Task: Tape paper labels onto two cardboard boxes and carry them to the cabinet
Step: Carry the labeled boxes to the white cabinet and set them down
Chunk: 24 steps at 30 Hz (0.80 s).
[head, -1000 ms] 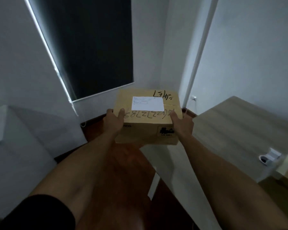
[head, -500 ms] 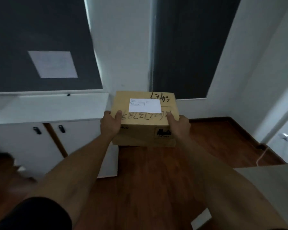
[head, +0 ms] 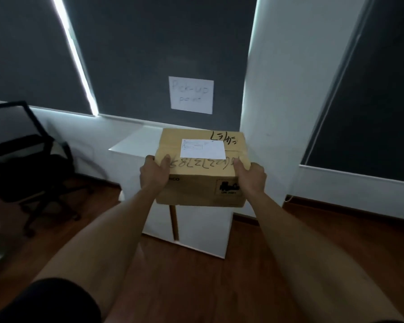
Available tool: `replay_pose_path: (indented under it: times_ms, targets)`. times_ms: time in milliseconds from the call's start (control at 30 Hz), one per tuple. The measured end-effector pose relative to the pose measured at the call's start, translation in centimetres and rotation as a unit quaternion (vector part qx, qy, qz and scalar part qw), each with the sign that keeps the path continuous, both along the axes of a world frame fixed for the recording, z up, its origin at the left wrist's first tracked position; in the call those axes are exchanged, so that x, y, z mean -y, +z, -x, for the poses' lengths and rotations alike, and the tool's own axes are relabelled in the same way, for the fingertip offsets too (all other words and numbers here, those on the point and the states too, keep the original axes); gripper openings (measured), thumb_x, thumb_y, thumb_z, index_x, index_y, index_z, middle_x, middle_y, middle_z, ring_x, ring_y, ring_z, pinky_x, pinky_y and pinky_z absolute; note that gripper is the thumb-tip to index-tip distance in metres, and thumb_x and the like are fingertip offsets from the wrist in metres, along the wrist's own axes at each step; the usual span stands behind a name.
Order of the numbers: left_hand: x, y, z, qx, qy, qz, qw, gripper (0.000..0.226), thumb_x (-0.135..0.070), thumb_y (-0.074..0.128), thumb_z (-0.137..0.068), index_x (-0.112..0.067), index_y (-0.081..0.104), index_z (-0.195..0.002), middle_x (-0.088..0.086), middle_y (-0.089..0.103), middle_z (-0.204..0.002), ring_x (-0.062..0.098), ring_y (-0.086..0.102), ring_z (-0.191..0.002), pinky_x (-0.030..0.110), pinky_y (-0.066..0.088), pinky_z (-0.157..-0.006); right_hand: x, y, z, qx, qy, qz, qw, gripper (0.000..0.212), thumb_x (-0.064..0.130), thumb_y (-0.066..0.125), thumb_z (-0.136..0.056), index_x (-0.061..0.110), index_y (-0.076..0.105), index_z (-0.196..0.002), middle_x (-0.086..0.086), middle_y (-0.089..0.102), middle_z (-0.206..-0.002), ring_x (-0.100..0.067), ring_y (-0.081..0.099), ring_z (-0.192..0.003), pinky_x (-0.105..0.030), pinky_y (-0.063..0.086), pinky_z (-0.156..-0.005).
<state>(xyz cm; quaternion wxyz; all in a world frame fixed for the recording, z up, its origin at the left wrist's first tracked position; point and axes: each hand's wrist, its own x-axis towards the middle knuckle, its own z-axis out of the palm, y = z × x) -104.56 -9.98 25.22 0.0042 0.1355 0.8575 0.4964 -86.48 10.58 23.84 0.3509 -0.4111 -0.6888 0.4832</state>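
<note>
Cardboard box [head: 197, 186], white paper label [head: 203, 149] on its top face, held in the air in front of a low white cabinet [head: 196, 227]. Left hand [head: 154, 172] and right hand [head: 251, 177] clasp its near corners, thumbs on top. Paper sign [head: 191, 95] hangs on the dark blind above; office chair [head: 30, 164] stands at left.

Dim room, reddish wooden floor [head: 219, 287]. Black office chair [head: 30, 164] at left against white wall. Dark roller blinds [head: 149, 54] covering windows, thin strips of daylight at edges. White paper sign [head: 191, 95] on middle blind, faint handwriting reading "Pick-up point".
</note>
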Motion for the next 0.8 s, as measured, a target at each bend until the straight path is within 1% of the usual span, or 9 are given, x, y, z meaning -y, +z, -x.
replay_pose_path:
  times_ms: [100,167,267,367,500,533,567,700,800]
  targets:
    - [2.8,0.2,2.9,-0.013,0.032,0.005,0.999,0.058,-0.058,0.056,-0.097,-0.009,0.057,-0.127,0.013,0.066,-0.118,0.027,0.06,-0.096,0.04,0.048,-0.076,1.9,0.2,4.1,0.011,0.015,-0.002,1.0,0.063,0.062,0.063,-0.09,0.006,0.068,-0.119,-0.009,0.07,-0.107,-0.026,0.067,-0.094,-0.038,0.058,-0.078]
    - [4.5,0.2,4.7,-0.019,0.046,0.001,0.999,0.056,-0.056,0.057,-0.097,-0.009,0.057,-0.127,0.012,0.067,-0.117,0.023,0.058,-0.092,0.039,0.046,-0.075,3.1,0.1,6.5,0.013,0.029,-0.003,0.999,0.061,0.062,0.063,-0.09,0.007,0.068,-0.117,-0.008,0.07,-0.106,-0.023,0.065,-0.089,-0.032,0.054,-0.07]
    - [6.4,0.4,7.1,-0.012,0.065,-0.008,0.998,0.057,-0.055,0.058,-0.097,-0.009,0.056,-0.129,0.012,0.067,-0.117,0.026,0.062,-0.096,0.039,0.05,-0.077,4.4,0.2,9.7,0.022,0.047,-0.015,0.999,0.06,0.063,0.062,-0.09,0.008,0.067,-0.114,-0.004,0.067,-0.099,-0.018,0.062,-0.08,-0.024,0.041,-0.055]
    - [7.4,0.2,9.1,-0.009,0.08,-0.008,0.997,0.056,-0.054,0.058,-0.097,-0.007,0.056,-0.128,0.01,0.066,-0.113,0.027,0.063,-0.095,0.039,0.051,-0.077,4.9,0.1,12.6,0.037,0.059,-0.021,0.997,0.059,0.062,0.062,-0.091,0.008,0.067,-0.113,-0.002,0.066,-0.095,-0.008,0.057,-0.071,-0.022,0.037,-0.051]
    - [7.5,-0.5,12.2,-0.009,0.1,-0.013,0.995,0.052,-0.051,0.06,-0.097,-0.007,0.058,-0.125,0.003,0.061,-0.101,0.015,0.056,-0.077,0.027,0.041,-0.06,4.5,-0.2,16.7,0.06,0.075,-0.027,0.995,0.062,0.065,0.059,-0.091,0.008,0.067,-0.114,-0.003,0.067,-0.099,-0.02,0.064,-0.084,-0.026,0.044,-0.057]
    - [7.4,-0.7,13.1,-0.006,0.103,-0.015,0.995,0.051,-0.051,0.06,-0.097,-0.008,0.059,-0.124,0.002,0.061,-0.1,0.015,0.056,-0.078,0.026,0.04,-0.058,4.3,-0.3,17.8,0.062,0.079,-0.027,0.995,0.062,0.065,0.059,-0.091,0.008,0.067,-0.114,-0.003,0.068,-0.1,-0.021,0.065,-0.086,-0.027,0.046,-0.059]
    - [7.2,-0.9,14.1,-0.001,0.104,-0.016,0.994,0.051,-0.052,0.059,-0.096,-0.009,0.059,-0.124,0.003,0.062,-0.102,0.018,0.058,-0.081,0.028,0.042,-0.061,3.9,-0.6,19.0,0.064,0.084,-0.026,0.994,0.061,0.065,0.059,-0.091,0.008,0.067,-0.114,-0.003,0.067,-0.1,-0.021,0.065,-0.086,-0.026,0.046,-0.058]
    - [5.4,-1.8,18.6,0.017,0.112,-0.012,0.993,0.053,-0.053,0.059,-0.095,-0.009,0.059,-0.125,0.009,0.065,-0.111,0.028,0.064,-0.097,0.041,0.055,-0.081,2.1,-1.6,23.9,0.071,0.093,-0.027,0.993,0.058,0.063,0.059,-0.092,0.008,0.067,-0.111,-0.003,0.066,-0.096,-0.016,0.062,-0.079,-0.023,0.04,-0.052]
    - [3.1,-2.3,22.6,0.014,0.113,-0.007,0.993,0.052,-0.051,0.059,-0.096,-0.009,0.059,-0.127,0.009,0.067,-0.112,0.026,0.063,-0.095,0.038,0.052,-0.077,-0.2,-2.2,28.0,0.077,0.092,-0.025,0.992,0.057,0.062,0.06,-0.092,0.008,0.069,-0.107,-0.004,0.068,-0.095,-0.014,0.06,-0.075,-0.024,0.04,-0.053]
